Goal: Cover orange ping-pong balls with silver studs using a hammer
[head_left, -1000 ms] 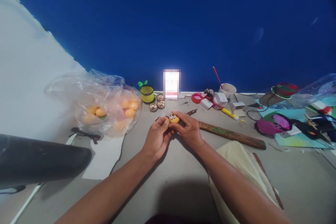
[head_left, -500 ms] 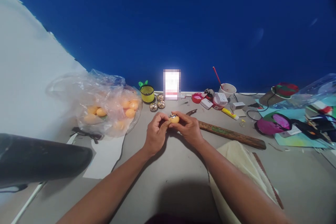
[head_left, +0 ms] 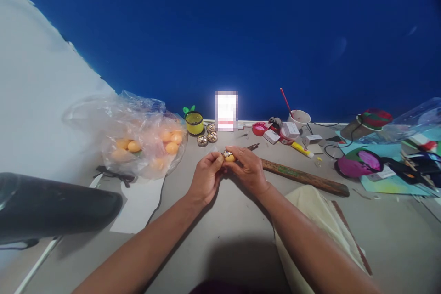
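Note:
A yellow-orange ball [head_left: 229, 158] with shiny metallic bits on its top is held between my two hands above the grey table. My right hand [head_left: 248, 166] grips it from the right, fingers over its top. On its left, my left hand [head_left: 206, 174] has thumb and fingers pinched together at the ball's edge; whether a small piece is between them is too small to tell. Beyond my hands, three balls covered in shiny bits [head_left: 202, 140] sit beside a yellow-green cup [head_left: 194, 123].
Clear plastic bags with orange balls [head_left: 171, 148] lie left. A wooden stick [head_left: 306, 177] and a cream cloth [head_left: 305, 202] lie right. Further back are small boxes [head_left: 272, 136], a white cup [head_left: 299, 118] and a yellow tube [head_left: 302, 149]. A dark cylinder [head_left: 58, 206] juts in from the left.
My right fingers have moved over the top of the ball, covering more of it. My left fingers have curled in closer. The view has shifted slightly.

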A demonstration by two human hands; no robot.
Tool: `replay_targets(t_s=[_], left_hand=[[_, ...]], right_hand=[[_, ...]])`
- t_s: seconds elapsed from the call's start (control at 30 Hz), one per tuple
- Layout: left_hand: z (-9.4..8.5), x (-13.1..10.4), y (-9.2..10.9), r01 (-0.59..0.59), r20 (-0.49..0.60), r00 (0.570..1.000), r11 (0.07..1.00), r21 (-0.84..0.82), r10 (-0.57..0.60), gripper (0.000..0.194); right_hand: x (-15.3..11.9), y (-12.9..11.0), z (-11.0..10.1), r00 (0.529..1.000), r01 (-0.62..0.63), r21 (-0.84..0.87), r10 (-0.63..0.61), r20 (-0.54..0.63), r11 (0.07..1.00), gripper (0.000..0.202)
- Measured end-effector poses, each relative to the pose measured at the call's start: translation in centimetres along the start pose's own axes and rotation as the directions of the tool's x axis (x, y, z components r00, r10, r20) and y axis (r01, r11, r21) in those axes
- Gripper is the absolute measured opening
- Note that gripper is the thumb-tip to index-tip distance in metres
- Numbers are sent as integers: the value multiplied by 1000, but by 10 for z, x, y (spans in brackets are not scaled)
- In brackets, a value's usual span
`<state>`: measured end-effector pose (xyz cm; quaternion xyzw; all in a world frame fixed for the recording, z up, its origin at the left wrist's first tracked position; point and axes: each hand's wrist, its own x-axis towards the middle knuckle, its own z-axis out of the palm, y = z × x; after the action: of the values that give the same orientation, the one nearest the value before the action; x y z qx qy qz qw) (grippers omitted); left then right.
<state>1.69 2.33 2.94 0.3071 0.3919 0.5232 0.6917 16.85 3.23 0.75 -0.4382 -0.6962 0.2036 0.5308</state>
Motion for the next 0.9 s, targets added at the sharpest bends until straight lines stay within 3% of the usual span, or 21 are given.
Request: replay_targets(t_s=[0.07, 0.13, 0.23, 0.37, 0.5, 0.63, 0.8, 0.9], left_hand=[[-3, 1, 1, -157, -15, 987, 969, 189, 163, 28], [-5, 1, 5, -288, 19, 952, 880, 378, 304, 21], [-7, 0, 9, -394, 88, 908, 764, 512, 409, 17], [-5, 2, 5, -291, 22, 950, 864, 410, 310, 20], [4, 2, -1, -149, -81, 983, 977, 154, 162, 33], [13, -4, 0, -19, -74, 997, 999, -29, 17, 44], [14, -5, 3, -113, -152, 982, 994, -8, 111, 47], [12, -4, 4, -85, -109, 991, 996, -7, 83, 48]], right_hand=[[0, 0, 1, 999, -54, 50, 53, 4, 997, 36], [1, 1, 2, 988, -153, 148, 149, 35, 977, 39], [1, 1, 5, 950, -311, 315, 292, 107, 897, 42], [1, -1, 8, 931, -359, 407, 355, 88, 840, 45], [0, -2, 8, 948, -305, 306, 318, 10, 902, 40], [0, -4, 5, 980, -181, 179, 192, -47, 967, 34], [0, -7, 4, 972, -225, 210, 234, -19, 951, 35], [0, -9, 5, 942, -329, 350, 329, 61, 877, 39]])
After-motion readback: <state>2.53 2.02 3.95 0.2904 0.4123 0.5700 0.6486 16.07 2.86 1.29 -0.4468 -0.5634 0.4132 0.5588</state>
